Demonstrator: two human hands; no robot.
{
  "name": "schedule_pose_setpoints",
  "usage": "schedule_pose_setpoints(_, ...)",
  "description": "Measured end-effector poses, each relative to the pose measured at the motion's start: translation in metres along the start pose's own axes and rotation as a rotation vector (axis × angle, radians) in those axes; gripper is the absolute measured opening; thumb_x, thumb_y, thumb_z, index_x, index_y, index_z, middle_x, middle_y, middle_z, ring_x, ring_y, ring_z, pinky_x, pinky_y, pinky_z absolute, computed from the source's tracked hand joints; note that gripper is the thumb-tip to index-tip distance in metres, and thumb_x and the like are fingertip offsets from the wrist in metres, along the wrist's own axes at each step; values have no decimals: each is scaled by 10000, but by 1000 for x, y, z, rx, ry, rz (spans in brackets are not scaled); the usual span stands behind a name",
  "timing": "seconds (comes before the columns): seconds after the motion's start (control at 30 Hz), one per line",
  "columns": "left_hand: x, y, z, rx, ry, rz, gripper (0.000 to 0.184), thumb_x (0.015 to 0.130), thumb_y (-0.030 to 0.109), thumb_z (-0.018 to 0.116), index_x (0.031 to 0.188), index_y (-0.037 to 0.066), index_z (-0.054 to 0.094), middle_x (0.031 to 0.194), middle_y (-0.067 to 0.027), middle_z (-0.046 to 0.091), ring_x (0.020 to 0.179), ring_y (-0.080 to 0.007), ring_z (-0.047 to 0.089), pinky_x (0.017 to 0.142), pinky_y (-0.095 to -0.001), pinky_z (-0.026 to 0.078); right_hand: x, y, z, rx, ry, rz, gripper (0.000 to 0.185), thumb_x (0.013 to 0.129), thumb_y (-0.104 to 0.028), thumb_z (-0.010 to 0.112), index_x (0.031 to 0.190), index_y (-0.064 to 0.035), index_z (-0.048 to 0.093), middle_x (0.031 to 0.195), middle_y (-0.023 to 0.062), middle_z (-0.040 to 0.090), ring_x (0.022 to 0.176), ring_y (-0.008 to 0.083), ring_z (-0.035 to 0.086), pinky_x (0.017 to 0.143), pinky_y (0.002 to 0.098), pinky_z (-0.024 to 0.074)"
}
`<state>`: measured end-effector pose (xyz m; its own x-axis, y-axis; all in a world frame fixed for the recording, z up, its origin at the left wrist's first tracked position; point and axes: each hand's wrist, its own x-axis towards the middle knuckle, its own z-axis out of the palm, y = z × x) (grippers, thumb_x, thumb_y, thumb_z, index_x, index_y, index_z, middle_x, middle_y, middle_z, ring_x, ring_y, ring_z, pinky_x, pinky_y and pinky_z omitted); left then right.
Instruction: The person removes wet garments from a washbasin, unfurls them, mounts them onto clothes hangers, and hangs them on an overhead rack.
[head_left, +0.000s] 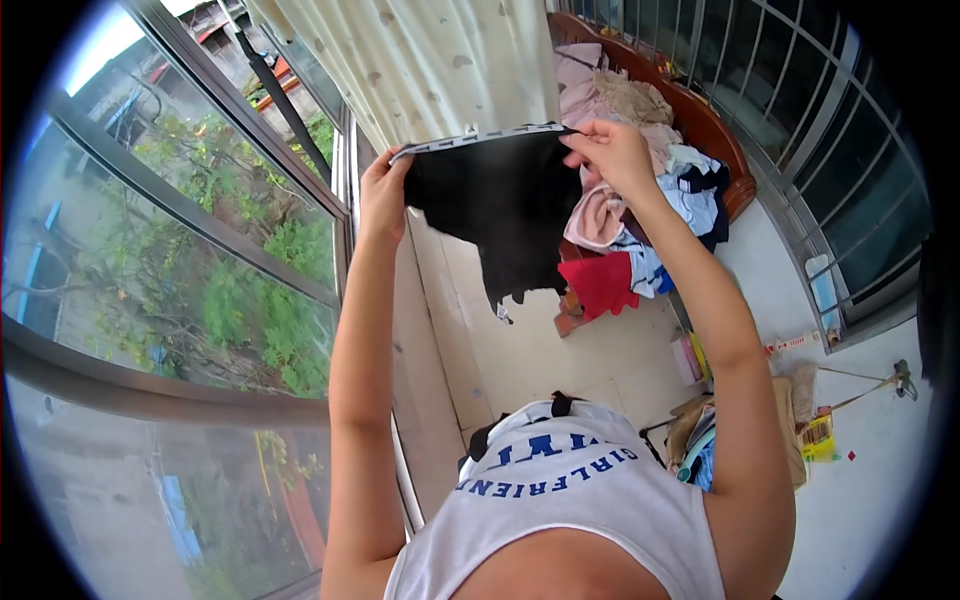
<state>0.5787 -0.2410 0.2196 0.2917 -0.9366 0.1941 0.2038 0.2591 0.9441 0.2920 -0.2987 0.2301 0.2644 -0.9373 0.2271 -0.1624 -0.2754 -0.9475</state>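
A black garment (500, 200) with a patterned grey-and-white waistband hangs stretched out in front of me. My left hand (384, 195) is closed on the left end of the band, fingers pinching it. At the band's right end, my right hand (612, 155) pinches the other corner between thumb and fingers. The garment's lower edge hangs loose and uneven above the tiled floor, with a small white tag-like piece at the bottom.
Behind my right forearm, a wooden bench (735, 160) bears piled clothes, including a red cloth (600, 283) and a pink one (597, 217). Windows (200, 230) line the left side. A curtain (440, 60) hangs ahead. Bags (690, 425) lie at lower right.
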Motion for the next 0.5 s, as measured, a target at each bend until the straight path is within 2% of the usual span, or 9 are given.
schedule_pose_setpoints(0.07,0,1,-8,356,-56,230,111,804,76,595,905,35,617,735,-31,613,637,-100,564,539,-247,449,-8,-12,-1,-551,327,-304,168,741,-239,628,818,-91,615,599,79,595,532,235,587,497,360,448)
schedule_pose_setpoints(0.17,-6,-9,-19,1008,-87,456,222,664,119,717,820,-7,622,621,-133,573,547,-205,537,537,-317,439,7,21,3,-823,233,-468,139,713,-224,586,758,-94,567,586,99,562,592,300,584,537,411,444)
schedule_pose_setpoints(0.2,-11,7,-17,1093,-122,324,220,667,152,730,788,-1,628,611,-133,559,525,-226,519,519,-324,424,6,18,1,-827,168,-443,123,711,-199,575,748,-83,552,609,104,574,617,304,589,550,414,446)
schedule_pose_setpoints(0.27,-2,20,-26,1039,-25,271,252,678,187,736,790,-14,632,583,-111,547,511,-180,505,494,-305,405,5,-14,-7,-711,242,-408,141,693,-186,565,793,-87,575,704,120,607,706,320,599,594,432,458)
schedule_pose_setpoints(0.33,13,9,-29,793,21,402,275,718,225,709,743,-31,611,567,-101,538,483,-157,457,488,-308,389,19,2,10,-537,320,-650,157,702,-169,553,830,-98,610,794,117,617,730,317,600,622,405,471)
schedule_pose_setpoints(0.4,-5,50,-4,1063,-174,241,304,767,246,665,711,-44,589,529,-97,506,484,-138,413,487,-313,374,20,3,21,-739,12,-598,174,707,-162,536,835,-100,637,781,120,622,742,317,605,645,391,477)
schedule_pose_setpoints(0.43,3,57,-6,924,-252,162,327,789,247,639,688,-55,563,503,-73,494,496,-118,378,483,-312,358,21,-8,22,-698,6,-541,166,708,-161,530,800,-90,648,739,133,618,739,320,606,639,384,476)
schedule_pose_setpoints(0.47,6,65,-8,801,-202,125,267,793,211,635,715,-42,605,561,-28,549,531,-92,439,502,-280,369,28,-20,21,-585,166,-532,168,707,-156,531,791,-66,645,680,136,611,673,296,611,617,362,476)
schedule_pose_setpoints(0.5,10,73,-9,573,-200,88,247,804,205,626,737,-32,624,608,-14,574,559,-87,477,529,-259,387,36,-38,12,-536,112,-476,173,708,-153,537,806,-56,642,656,129,605,640,257,611,601,340,472)
